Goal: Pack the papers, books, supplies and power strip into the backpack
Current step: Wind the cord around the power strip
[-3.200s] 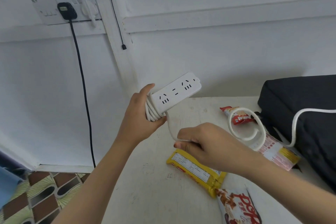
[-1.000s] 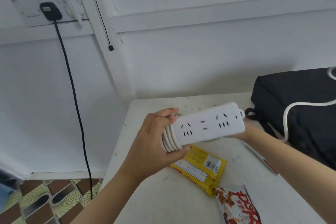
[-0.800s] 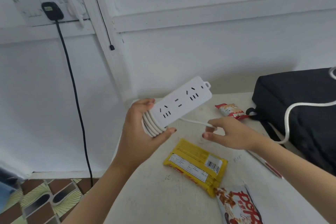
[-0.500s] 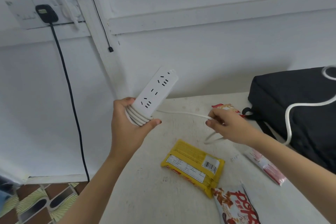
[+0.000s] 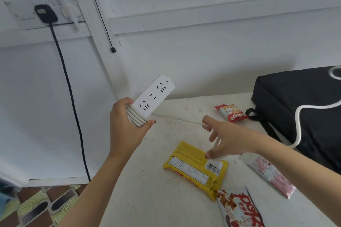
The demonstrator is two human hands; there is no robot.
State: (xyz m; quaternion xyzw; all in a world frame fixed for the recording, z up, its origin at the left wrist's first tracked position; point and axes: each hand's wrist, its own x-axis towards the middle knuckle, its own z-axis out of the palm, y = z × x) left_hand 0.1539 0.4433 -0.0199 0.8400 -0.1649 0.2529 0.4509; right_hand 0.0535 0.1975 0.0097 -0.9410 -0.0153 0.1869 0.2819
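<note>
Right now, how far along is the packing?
Done: several loops of cord are wound round the power strip. In hand: the left hand grips the power strip and loops, and the right hand holds the taut cord. Left: loose cord lies over the black backpack and needs winding, then the power strip goes in. No papers or books show, so whether any are packed cannot be told.

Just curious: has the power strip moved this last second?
Yes. The power strip rose leftward, from over the yellow packet to the far-left corner of the table.
</note>
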